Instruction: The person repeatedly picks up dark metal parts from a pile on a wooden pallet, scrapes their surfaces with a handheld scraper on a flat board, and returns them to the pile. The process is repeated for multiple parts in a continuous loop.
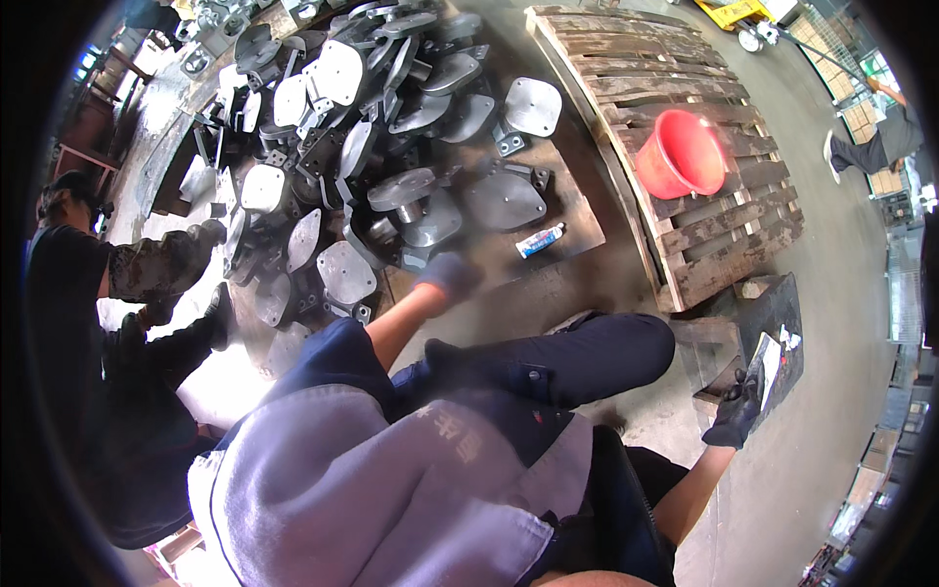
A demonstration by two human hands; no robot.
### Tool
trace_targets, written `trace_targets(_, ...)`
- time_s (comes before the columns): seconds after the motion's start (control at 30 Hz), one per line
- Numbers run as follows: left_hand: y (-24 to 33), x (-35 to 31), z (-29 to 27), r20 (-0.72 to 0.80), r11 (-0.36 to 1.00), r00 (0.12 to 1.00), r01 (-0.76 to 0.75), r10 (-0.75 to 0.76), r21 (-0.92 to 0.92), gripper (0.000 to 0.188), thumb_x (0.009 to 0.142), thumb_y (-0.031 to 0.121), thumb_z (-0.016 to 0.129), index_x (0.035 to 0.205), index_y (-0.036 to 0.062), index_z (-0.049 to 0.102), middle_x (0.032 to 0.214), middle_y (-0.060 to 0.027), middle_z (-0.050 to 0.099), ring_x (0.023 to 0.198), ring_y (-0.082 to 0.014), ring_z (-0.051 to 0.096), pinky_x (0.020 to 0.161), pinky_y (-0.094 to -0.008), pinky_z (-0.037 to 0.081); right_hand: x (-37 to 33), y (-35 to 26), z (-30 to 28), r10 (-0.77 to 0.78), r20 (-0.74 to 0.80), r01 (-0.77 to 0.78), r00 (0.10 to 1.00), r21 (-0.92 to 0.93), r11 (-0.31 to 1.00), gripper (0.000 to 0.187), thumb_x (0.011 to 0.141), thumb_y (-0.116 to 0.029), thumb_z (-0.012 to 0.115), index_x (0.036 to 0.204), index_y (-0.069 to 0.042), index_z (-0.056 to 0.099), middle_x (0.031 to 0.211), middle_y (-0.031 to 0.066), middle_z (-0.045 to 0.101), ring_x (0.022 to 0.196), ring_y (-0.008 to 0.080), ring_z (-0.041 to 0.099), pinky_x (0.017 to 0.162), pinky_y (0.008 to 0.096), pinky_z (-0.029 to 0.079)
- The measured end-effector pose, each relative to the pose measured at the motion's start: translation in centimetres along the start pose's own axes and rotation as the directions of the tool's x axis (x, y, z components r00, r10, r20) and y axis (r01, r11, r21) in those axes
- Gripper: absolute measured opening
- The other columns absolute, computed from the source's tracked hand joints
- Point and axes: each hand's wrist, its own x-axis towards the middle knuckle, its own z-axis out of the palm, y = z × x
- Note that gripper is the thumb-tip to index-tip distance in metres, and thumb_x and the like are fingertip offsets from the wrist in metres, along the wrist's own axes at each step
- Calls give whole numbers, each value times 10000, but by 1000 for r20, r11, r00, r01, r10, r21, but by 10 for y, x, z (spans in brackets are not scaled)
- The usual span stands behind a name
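Observation:
My left hand, in a dark glove and smeared by motion, is beside the near edge of a pile of grey metal plate parts. Its fingers cannot be made out. Close to it are a round-cornered metal plate and another metal plate. A blue and white tube lies to its right on a brown board. Far to the right, my right hand, also in a dark glove, has its fingers closed at the lower edge of a white sheet on a dark board.
A red bucket stands on a wooden pallet at the far right. Wooden blocks lie below the pallet. At left, a co-worker in dark clothes and gloves reaches toward the pile. Another person is at the right edge.

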Motion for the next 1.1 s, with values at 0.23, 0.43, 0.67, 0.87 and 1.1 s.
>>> trace_targets(0.23, 74, 13, 37, -25, 909, 955, -274, 296, 313, 319, 817, 309, 560, 717, 14, 629, 640, -134, 628, 565, -213, 615, 513, -340, 457, -9, -11, 6, 125, -42, -111, 991, 252, 961, 234, 898, -187, 547, 1111, -91, 538, 889, 35, 599, 611, 97, 430, 578, 238, 376)
trace_targets(0.43, 194, 34, 35, -201, 847, 831, -469, 519, 251, 212, 827, 200, 550, 781, 6, 621, 718, -186, 633, 598, -299, 600, 590, -368, 480, -14, 0, -18, -20, 48, 7, 999, 252, 968, 174, 888, -234, 568, 1026, -128, 565, 896, 19, 588, 750, 148, 513, 680, 289, 435)
trace_targets(0.67, 366, 21, 86, -61, 721, 760, -636, 647, -275, 210, 811, 212, 609, 752, 10, 606, 653, -179, 584, 551, -256, 515, 586, -343, 445, -33, -30, -40, 82, -361, 18, 929, 265, 964, 137, 925, -250, 512, 963, -124, 547, 730, -9, 486, 586, 118, 461, 546, 285, 430)
trace_targets(0.87, 450, 3, 215, 181, 411, 406, -912, 896, 8, 240, 783, 266, 624, 846, 34, 646, 781, -181, 629, 771, -307, 629, 687, -386, 479, -18, 11, -132, 224, -430, -79, 875, 329, 941, 142, 896, -230, 541, 971, -114, 571, 662, 25, 521, 493, 141, 463, 465, 273, 390)
trace_targets(1.1, 496, 71, 324, 406, 377, 467, -881, 785, 285, 820, 650, 421, 727, 1331, 88, 414, 1202, -198, 544, 1116, -322, 525, 933, -376, 420, 48, 48, -178, 42, -613, 35, 789, 114, 993, 179, 822, -107, 581, 1000, -104, 569, 722, 61, 597, 542, 143, 526, 503, 268, 423)
